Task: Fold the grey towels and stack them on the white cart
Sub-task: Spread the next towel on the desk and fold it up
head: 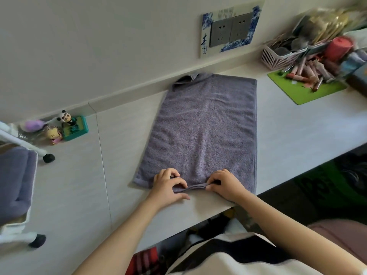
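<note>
head view, left to right: white cart at the edge carried a folded grey towel. on the pale bench another grey towel lay spread flat. left hand and right hand sat close together, fingers pinching its near hem. green mat lay far right.

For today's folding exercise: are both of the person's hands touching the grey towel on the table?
Touching. The head view shows left hand and right hand pinching the grey towel's near edge.
</note>
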{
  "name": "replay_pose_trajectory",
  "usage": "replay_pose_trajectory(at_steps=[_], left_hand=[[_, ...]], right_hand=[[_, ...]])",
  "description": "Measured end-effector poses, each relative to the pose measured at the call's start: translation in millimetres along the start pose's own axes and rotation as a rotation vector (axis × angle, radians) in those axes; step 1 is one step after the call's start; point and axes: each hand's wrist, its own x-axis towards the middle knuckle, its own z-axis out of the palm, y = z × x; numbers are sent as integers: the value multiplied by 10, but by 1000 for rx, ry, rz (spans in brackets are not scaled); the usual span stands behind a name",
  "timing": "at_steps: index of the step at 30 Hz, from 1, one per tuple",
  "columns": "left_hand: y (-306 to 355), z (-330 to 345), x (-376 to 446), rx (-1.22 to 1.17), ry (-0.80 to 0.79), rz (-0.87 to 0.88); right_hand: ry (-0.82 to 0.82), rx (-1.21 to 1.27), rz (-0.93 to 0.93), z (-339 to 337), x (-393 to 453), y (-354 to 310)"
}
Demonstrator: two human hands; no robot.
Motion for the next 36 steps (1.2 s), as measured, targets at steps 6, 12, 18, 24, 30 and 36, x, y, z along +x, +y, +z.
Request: replay_pose_trajectory(at_steps=[6, 12, 18, 24, 30, 36], left_hand=[[42, -208, 127, 14, -87, -81], [132, -611, 170, -104, -293, -113], [545, -1018, 469, 105, -617, -56], [555, -1184, 1098, 238, -460, -104], [373, -1044, 1627, 398, -347, -231], [103, -669, 1715, 438, -310, -143]], right_hand=[[-195, 147, 135, -393, 22, -14], [-280, 119, 130, -864, -133, 56], [-503, 33, 187, -1195, -147, 75], [-405, -59, 223, -1498, 347, 102], [-211, -202, 202, -1662, 1045, 101], [-285, -532, 204, -1515, 1255, 404]])
